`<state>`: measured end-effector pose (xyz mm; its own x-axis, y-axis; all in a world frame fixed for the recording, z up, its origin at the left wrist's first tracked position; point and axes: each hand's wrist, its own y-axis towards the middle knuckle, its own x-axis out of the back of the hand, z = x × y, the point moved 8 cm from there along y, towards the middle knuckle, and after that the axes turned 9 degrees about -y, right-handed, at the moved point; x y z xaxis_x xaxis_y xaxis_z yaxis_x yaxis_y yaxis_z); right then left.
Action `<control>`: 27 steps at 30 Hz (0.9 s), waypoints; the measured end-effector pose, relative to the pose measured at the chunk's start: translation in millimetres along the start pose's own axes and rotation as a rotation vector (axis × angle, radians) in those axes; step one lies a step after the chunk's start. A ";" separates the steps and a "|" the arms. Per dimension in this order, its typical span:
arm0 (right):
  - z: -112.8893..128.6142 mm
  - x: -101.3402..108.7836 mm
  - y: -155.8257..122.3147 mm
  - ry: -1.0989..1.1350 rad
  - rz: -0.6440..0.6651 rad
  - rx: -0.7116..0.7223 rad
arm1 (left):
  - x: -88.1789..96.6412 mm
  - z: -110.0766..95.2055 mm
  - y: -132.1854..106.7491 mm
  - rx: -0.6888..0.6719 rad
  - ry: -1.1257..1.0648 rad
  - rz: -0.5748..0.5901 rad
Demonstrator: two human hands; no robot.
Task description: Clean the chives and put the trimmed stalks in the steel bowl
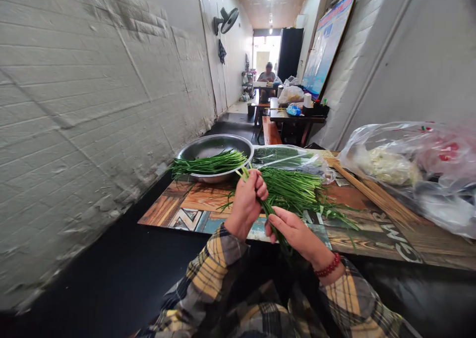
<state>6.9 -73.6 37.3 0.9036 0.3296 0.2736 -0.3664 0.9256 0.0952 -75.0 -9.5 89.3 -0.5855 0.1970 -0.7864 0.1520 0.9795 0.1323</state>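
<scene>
My left hand (248, 199) is closed round a small bunch of garlic chives (268, 210), near the pale stem ends. Lower along the same bunch, my right hand (292, 229) pinches the green leaves between thumb and fingers; a red bead bracelet circles that wrist. Just behind my hands, a larger heap of chives (293, 185) lies loose on the table. To the left, a wide metal basin (219, 140) holds more chives (211, 163), laid side by side with leaf tips hanging over its rim.
Beyond the heap lies a clear plastic bag (282, 154) of greens. Thin wooden sticks (375, 194) and a large plastic bag (394, 159) with pale contents are at the right. A brick wall (92, 105) runs along the left. Farther back, a person (267, 74) sits at another table.
</scene>
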 end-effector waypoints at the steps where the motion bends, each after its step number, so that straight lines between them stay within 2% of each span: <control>1: -2.2 -1.1 0.9 0.013 0.018 -0.028 | 4.9 -1.5 -0.1 -0.008 -0.011 -0.015; 4: -5.6 3.9 7.8 0.102 -0.012 -0.077 | 11.7 9.0 -9.0 0.036 0.016 -0.002; 8: -7.0 5.2 13.3 0.242 -0.025 -0.127 | 8.4 28.3 -21.8 0.127 0.080 0.063; 12: -12.6 -0.2 1.1 0.335 0.102 -0.198 | 20.0 6.9 -11.9 0.054 -0.094 -0.024; 16: -28.1 2.2 -14.7 0.449 0.192 -0.255 | 37.2 -16.2 -0.9 0.021 -0.301 -0.111; 20: -36.7 4.0 -19.2 0.515 0.218 -0.259 | 43.2 -19.3 0.7 0.010 -0.369 -0.131; 27: -36.8 -1.8 -25.5 0.525 0.195 -0.277 | 40.0 -18.9 7.8 -0.017 -0.373 -0.117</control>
<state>22.8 -90.9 -0.9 0.8400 0.4801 -0.2529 -0.5284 0.8296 -0.1804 -112.3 6.9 70.3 -0.2682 0.0585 -0.9616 0.0865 0.9956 0.0365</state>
